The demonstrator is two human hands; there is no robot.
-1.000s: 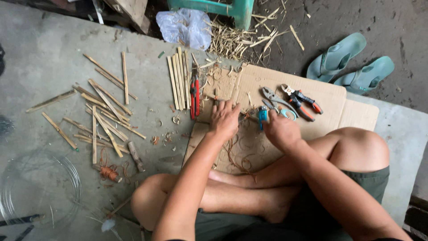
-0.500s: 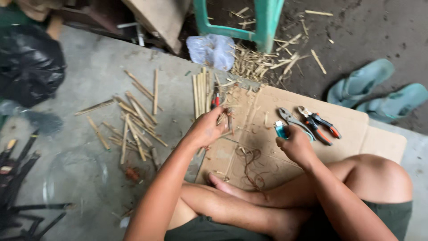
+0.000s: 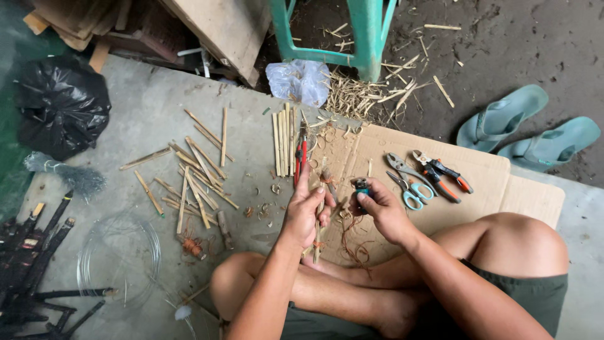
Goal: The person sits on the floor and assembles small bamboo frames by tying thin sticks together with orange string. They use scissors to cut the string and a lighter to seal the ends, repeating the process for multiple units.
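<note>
Your left hand [image 3: 306, 213] has its grip pressed around a thin bamboo stick [image 3: 318, 234], held nearly upright above the cardboard sheet [image 3: 484, 182] in front of your crossed legs. Your right hand [image 3: 382, 211] pinches a small blue-handled tool [image 3: 362, 187] just beside the stick's upper end. Red-handled pliers [image 3: 299, 158] lie beyond your left hand, next to a row of cut bamboo strips [image 3: 283, 141], while scissors [image 3: 409, 191] and orange-handled pliers [image 3: 443, 173] rest on the cardboard to your right.

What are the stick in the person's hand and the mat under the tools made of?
The stick in the left hand looks like split bamboo: pale tan, matte, straight-grained. The mat looks like plain brown cardboard, with flat, dull panels and fold creases. The right hand holds a small tool too hidden to judge.
</note>
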